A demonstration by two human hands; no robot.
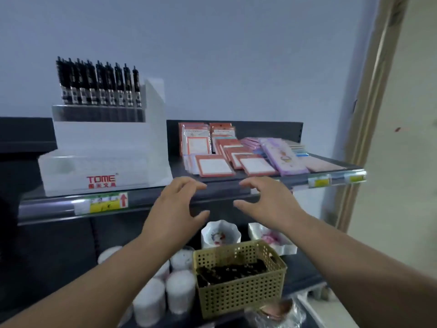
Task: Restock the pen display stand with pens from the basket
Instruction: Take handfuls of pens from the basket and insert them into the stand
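Dim, cool-blue ambient light; brighter, warmer past door frame (369, 114) at right. Glare streak on upper shelf front rail (47, 208), left end. Lower shelf (305, 274) in shadow. Soft focus overall; basket (238, 297) contents smeared. Wide-angle bowing at frame edges.

Display stand (104, 147) left of notepads (227, 150) on shelf (260, 183) — basket (238, 278) below.

Both hands, left (176, 204) and right (266, 201), hover empty above the basket (238, 294).

Stationery shop, dark shelf (236, 185) with price labels (107, 203), stocked pen display stand (104, 147), packaged notepads (214, 164)
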